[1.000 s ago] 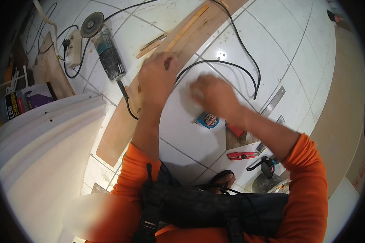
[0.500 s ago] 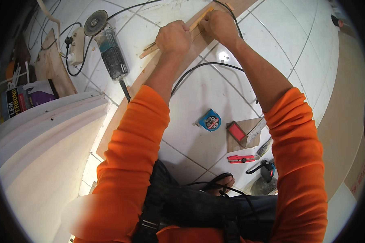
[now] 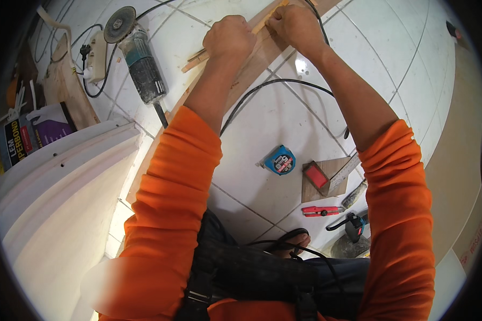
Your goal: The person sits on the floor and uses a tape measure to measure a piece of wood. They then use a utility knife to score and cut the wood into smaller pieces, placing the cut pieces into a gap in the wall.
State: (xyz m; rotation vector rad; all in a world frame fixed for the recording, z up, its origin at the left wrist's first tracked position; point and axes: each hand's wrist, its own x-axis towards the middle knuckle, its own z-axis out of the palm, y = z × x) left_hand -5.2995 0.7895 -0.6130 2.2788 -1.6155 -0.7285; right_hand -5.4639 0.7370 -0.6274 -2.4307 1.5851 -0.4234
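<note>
Both my hands are closed at the top of the view, over a long brown wooden board (image 3: 245, 75) lying aslant on the tiles. My left hand (image 3: 228, 40) is a fist around a thin wooden strip (image 3: 261, 24), whose split-looking end (image 3: 194, 61) sticks out on its left side. My right hand (image 3: 299, 29) pinches the same strip farther along, thumb and fingers pressed together. Part of the strip shows between the two hands; the rest is hidden by my fingers. A black cable (image 3: 320, 21) passes just beyond my right hand.
An angle grinder (image 3: 141, 67) lies left of the board, near a power strip (image 3: 97, 56). Closer to me are a blue tape measure (image 3: 280, 160), a red-faced block (image 3: 316, 175) on a wood piece, a metal ruler (image 3: 344, 174) and a red utility knife (image 3: 321, 211). A pale moulded panel (image 3: 64, 198) stands left.
The view has shifted slightly. My hands are a little farther apart, with more of the strip's middle showing between them. Both remain closed on it.
</note>
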